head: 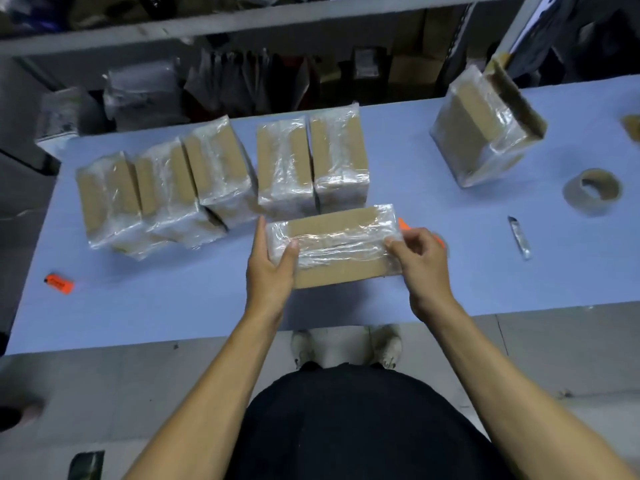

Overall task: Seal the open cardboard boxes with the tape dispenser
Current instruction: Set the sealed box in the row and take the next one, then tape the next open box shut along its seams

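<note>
1. The pale blue counter point(173, 306) fills the middle of the room, running from nine to three o'clock in front of the person, with grey shelving point(242, 29) full of bags and cartons behind it at twelve

2. A row of five taped cardboard boxes point(221, 174) stands on end from ten to twelve o'clock, packed side by side and glossy with clear tape; the leftmost ones lean against each other

3. One bigger taped box point(485, 129) sits apart at two o'clock, tilted, its far flap standing open

4. The box being worked on point(332, 244) lies flat at the centre, just in front of the row, with a band of clear tape along its top

5. The left hand point(273, 265) has its grip clamped on the box's left end, thumb on top and fingers down the side

6. The right hand point(419, 258) pinches the tape at the box's right end with its fingertips; its grip is on the tape and box edge

7. A bit of orange, which may be the tape dispenser point(403, 225), pokes out behind the right hand at the box's right end; most of it is hidden

8. A nearly spent tape roll point(592, 195) lies at three o'clock

9. A small knife-like tool point(519, 237) lies between that roll and the hands

10. A small orange object point(59, 283) sits at nine o'clock
</note>
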The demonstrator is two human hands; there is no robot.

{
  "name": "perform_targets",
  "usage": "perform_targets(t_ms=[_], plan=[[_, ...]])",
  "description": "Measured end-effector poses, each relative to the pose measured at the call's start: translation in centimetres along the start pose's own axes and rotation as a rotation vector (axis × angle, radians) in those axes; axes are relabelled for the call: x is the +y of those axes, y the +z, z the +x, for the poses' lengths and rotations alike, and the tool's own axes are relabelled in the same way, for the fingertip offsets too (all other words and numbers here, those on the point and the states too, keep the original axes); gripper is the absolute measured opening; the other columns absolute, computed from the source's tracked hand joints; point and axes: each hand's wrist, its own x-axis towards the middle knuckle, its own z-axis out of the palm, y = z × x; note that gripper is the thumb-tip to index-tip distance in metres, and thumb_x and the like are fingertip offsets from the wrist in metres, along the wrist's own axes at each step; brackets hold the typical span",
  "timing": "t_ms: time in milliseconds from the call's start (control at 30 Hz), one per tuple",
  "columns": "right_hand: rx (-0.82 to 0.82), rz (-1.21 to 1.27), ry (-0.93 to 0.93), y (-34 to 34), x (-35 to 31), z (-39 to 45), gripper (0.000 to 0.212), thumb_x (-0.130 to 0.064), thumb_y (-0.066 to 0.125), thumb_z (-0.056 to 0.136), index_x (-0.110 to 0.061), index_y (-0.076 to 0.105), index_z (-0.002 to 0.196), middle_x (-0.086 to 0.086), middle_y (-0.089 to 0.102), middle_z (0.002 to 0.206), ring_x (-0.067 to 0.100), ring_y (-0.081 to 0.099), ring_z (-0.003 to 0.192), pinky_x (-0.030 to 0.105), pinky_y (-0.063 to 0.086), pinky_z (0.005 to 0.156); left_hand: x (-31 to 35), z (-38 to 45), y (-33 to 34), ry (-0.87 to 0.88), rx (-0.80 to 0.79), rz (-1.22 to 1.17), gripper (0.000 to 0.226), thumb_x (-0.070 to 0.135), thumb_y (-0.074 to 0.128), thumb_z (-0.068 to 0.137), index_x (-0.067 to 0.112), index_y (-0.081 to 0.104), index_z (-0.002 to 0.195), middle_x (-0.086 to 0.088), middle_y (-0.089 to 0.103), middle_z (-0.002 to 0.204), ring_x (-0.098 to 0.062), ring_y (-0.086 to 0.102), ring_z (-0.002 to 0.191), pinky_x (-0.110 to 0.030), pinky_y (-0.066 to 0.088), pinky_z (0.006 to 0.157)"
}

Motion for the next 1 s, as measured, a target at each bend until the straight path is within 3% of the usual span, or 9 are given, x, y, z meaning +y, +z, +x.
perform_targets(t_ms=[100,200,333,400,500,600,767,933,1000], plan=[[-0.016,-0.077,0.043,0.9,2.2,-0.4,0.01,-0.017,0.07,0.088,-0.015,0.06,0.087,-0.01,0.062,0.084,-0.002,0.056,0.076,0.02,0.044,0.075,-2.3,0.7,-0.7,-0.083,-0.135,0.007,0.077,0.032,0.063,0.098,0.04,0.015,0.158,0.011,0.019,0.165,-0.008,0.025,0.149,-0.038,0.033,0.119],[-0.041,-0.15,0.095,1.1,3.4,0.4,0.011,-0.023,0.067,0.091,-0.017,0.059,0.087,-0.006,0.062,0.085,0.011,0.058,0.083,0.028,0.046,0.079,-3.2,1.4,-0.1,-0.079,-0.174,0.053,0.077,0.034,0.062,0.099,0.039,0.014,0.158,0.012,0.02,0.164,-0.005,0.022,0.147,-0.027,0.029,0.115],[0.056,-0.377,-0.001,-0.9,3.7,2.5,0.034,-0.03,0.054,0.098,-0.002,0.059,0.079,0.006,0.057,0.073,0.023,0.051,0.07,0.027,0.035,0.062,-2.9,2.0,0.7,-0.095,-0.13,0.015,0.072,0.027,0.062,0.1,0.037,0.02,0.158,0.011,0.025,0.162,-0.001,0.025,0.143,-0.028,0.03,0.116],[0.153,-0.592,-0.07,-2.0,4.1,4.1,0.027,-0.027,0.056,0.095,-0.001,0.063,0.097,0.011,0.064,0.091,0.03,0.059,0.087,0.032,0.04,0.071,-2.9,1.9,0.8,-0.085,-0.132,0.009,0.071,0.025,0.061,0.1,0.035,0.02,0.158,0.01,0.025,0.162,0.004,0.025,0.137,-0.024,0.03,0.113],[-0.004,-0.808,0.021,-1.6,5.1,5.2,0.05,-0.03,0.064,0.092,-0.004,0.044,0.129,0.01,0.06,0.103,0.033,0.06,0.093,0.035,0.042,0.07,-3.1,2.1,0.8,-0.08,-0.129,0.012,0.071,0.024,0.061,0.1,0.034,0.02,0.158,0.01,0.024,0.163,0.005,0.024,0.135,-0.024,0.03,0.113],[-0.092,-0.993,-0.007,-1.2,6.1,5.3,0.051,-0.018,0.063,0.09,-0.005,0.036,0.133,0.018,0.064,0.105,0.039,0.062,0.088,0.037,0.044,0.062,-3.3,2.1,0.6,-0.093,-0.131,0.022,0.072,0.026,0.061,0.1,0.036,0.019,0.158,0.012,0.023,0.162,0.002,0.023,0.139,-0.029,0.03,0.117],[-0.038,-0.935,-0.099,-2.6,3.5,5.3,0.052,0.005,0.049,0.084,-0.005,0.046,0.135,0.019,0.061,0.117,0.038,0.056,0.1,0.032,0.033,0.068,-3.2,2.2,0.6,-0.089,-0.096,0.051,0.071,0.027,0.062,0.099,0.035,0.022,0.157,0.01,0.027,0.161,-0.004,0.025,0.145,-0.028,0.031,0.116],[0.079,-0.704,-0.046,-4.5,1.1,5.8,0.04,-0.03,0.055,0.084,-0.013,0.05,0.119,0.011,0.061,0.113,0.03,0.057,0.095,0.041,0.049,0.078,-2.8,2.9,1.7,-0.112,-0.095,0.028,0.072,0.026,0.064,0.098,0.034,0.025,0.157,0.007,0.028,0.162,-0.012,0.031,0.147,-0.039,0.035,0.119],[0.075,-0.759,-0.113,-5.3,-0.3,5.5,0.053,-0.047,0.067,0.078,-0.017,0.048,0.118,0.003,0.059,0.109,0.025,0.056,0.093,0.042,0.051,0.08,-2.2,3.3,2.7,-0.118,-0.102,0.007,0.072,0.024,0.065,0.098,0.033,0.025,0.157,0.007,0.029,0.162,-0.013,0.032,0.146,-0.039,0.035,0.119]])
